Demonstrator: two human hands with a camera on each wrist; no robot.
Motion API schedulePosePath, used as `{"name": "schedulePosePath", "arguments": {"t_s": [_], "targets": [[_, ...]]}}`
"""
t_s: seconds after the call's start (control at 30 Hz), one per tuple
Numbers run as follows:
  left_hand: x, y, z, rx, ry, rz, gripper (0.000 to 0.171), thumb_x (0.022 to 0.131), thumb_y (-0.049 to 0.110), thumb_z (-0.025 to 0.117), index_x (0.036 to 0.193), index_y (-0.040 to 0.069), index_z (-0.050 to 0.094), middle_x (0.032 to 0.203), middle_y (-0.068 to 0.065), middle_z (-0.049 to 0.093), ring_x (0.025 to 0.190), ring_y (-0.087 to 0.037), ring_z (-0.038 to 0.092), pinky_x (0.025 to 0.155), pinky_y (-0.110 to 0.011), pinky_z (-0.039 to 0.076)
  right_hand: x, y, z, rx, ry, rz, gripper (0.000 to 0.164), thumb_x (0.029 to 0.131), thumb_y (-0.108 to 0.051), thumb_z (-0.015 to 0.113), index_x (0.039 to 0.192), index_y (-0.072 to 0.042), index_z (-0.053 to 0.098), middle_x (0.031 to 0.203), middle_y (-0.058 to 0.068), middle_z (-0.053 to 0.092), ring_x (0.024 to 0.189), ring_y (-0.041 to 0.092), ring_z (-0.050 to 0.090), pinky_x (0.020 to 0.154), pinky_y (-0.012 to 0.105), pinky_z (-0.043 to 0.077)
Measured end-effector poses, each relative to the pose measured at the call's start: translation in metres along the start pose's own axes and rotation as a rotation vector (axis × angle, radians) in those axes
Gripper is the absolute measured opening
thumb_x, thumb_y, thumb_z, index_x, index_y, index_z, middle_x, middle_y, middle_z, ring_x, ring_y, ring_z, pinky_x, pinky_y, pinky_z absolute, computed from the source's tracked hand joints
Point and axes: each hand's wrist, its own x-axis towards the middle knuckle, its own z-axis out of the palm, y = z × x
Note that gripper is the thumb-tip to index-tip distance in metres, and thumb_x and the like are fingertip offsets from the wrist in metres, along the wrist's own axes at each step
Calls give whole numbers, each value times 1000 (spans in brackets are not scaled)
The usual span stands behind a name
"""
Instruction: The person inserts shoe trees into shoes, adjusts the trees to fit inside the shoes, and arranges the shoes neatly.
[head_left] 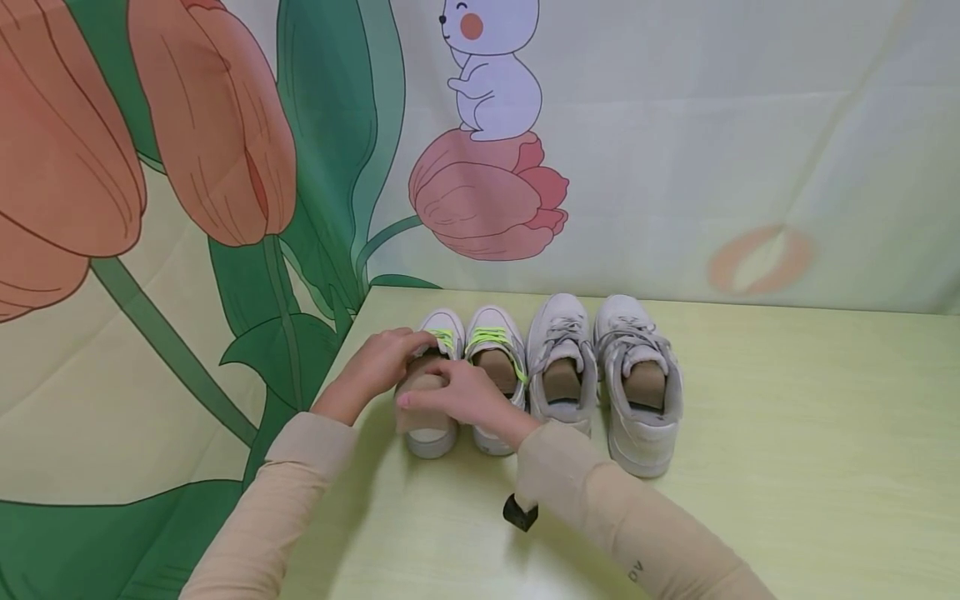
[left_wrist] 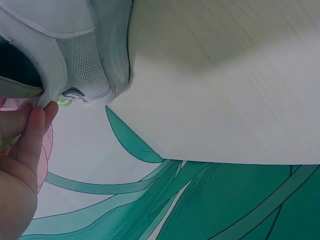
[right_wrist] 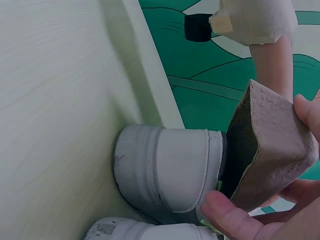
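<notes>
The leftmost white sneaker point(head_left: 429, 447) has yellow-green laces and stands with its heel toward me. My left hand point(head_left: 375, 371) pinches the edge of its opening near the tongue; the left wrist view shows the fingertips point(left_wrist: 49, 111) at that rim. In my right hand point(head_left: 472, 396) is a brown molded-cardboard shoe insert point(right_wrist: 282, 145), gripped between thumb and fingers. The insert is tilted over the sneaker's opening, its wide hollow end toward the heel. Whether its front end is inside the shoe is hidden by the hands.
To the right stand a second green-laced sneaker point(head_left: 489, 321) and two larger white sneakers point(head_left: 562, 321) point(head_left: 626, 317) with grey laces, each with a brown insert inside. They line up on a pale wooden table point(head_left: 810, 433) before a tulip-printed backdrop point(head_left: 645, 150). A black block point(head_left: 521, 512) hangs at the right cuff.
</notes>
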Motion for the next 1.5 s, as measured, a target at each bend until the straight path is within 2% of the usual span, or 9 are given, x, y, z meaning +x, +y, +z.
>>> {"name": "schedulePosePath", "arguments": {"t_s": [0.3,0.6,0.77,0.87,1.0,1.1,1.2,1.33,1.5], "targets": [[-1,1,-2,-2,-1,2,31,79,-2,59,104,16,61,87,-6,63,77,-20,59,71,-35,49,6,-6,-2,-22,-28,48,67,69,-57,63,119,-13,53,117,3,56,101,18,54,79,31,46],[-1,-1,-1,-26,10,0,26,82,3,58,102,19,62,83,-4,62,76,-18,58,72,-35,49,14,-6,-10,-207,0,43,73,68,-65,58,118,-12,53,114,5,58,102,19,55,81,32,45],[-4,-2,-2,-28,28,-21,27,83,3,57,105,18,62,86,-4,62,79,-20,59,72,-36,49,15,-3,-17,-194,-49,43,77,68,-65,57,124,-12,49,118,5,56,104,19,53,82,33,45],[-7,-3,-2,-38,28,-48,26,83,4,57,105,16,63,91,-4,63,84,-21,60,74,-37,49,15,-1,-23,-149,-94,59,75,71,-61,58,126,-12,46,113,6,57,95,20,57,76,32,47],[-12,-3,-3,-57,30,-91,24,82,6,58,104,15,64,97,-4,65,92,-22,60,79,-38,48,15,0,-31,-106,-136,75,67,75,-54,59,125,-11,47,98,6,58,74,22,58,60,28,46],[-15,-3,-4,-75,40,-120,23,83,8,58,103,14,65,99,-5,65,95,-22,60,81,-39,47,15,-2,-38,-111,-135,75,61,78,-50,57,124,-10,49,91,9,59,70,25,58,55,26,44],[-19,-3,-5,-103,54,-145,21,83,9,57,103,14,65,101,-5,64,97,-22,59,83,-39,46,15,-3,-43,-128,-115,75,56,80,-48,56,122,-10,51,92,10,60,74,22,57,59,24,43],[-23,-1,-6,-146,71,-172,21,84,12,57,104,14,64,104,-5,63,101,-22,58,86,-40,45,16,-2,-46,-158,-93,73,52,82,-47,54,120,-11,53,108,5,58,86,16,55,73,27,45],[-29,3,-6,-206,77,-213,22,85,13,56,106,14,63,108,-5,62,104,-23,56,88,-42,44,18,2,-48,-178,-65,58,48,84,-45,52,118,-11,54,114,6,57,99,19,54,81,33,45]]}}
